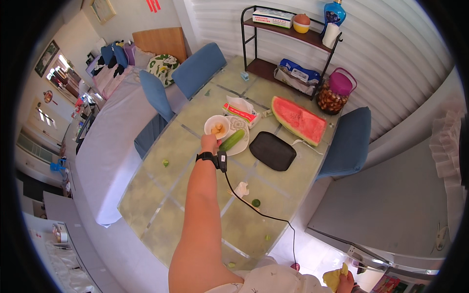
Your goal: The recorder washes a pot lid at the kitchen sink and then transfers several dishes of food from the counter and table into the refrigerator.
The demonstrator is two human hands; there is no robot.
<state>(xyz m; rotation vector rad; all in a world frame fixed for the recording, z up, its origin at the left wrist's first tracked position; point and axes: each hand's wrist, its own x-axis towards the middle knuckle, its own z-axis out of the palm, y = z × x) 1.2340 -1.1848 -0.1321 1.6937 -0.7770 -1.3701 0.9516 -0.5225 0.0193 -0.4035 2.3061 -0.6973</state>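
My left hand (209,142) reaches far across the table and grips the near rim of a small white bowl (207,127). Pale brown, rounded food pieces (217,128) sit in that bowl, in a little liquid. Right beside it, a white plate (242,146) with a flower pattern carries a green cucumber (232,140), close to my fingers. My right hand (345,282) is low at the right edge of my body, closed around a yellow cloth (332,279). A black strap with a small cabled device (222,161) circles my left wrist.
On the glass-topped table (172,179) lie a cut watermelon (300,119), a black tray (273,151), a tissue pack (242,112), crumpled tissue (242,189) and green scraps. Behind stand a two-tier rack (253,66) and a purple-lidded jar (331,99). Blue chairs (199,69) flank the table; a refrigerator (377,205) is at right.
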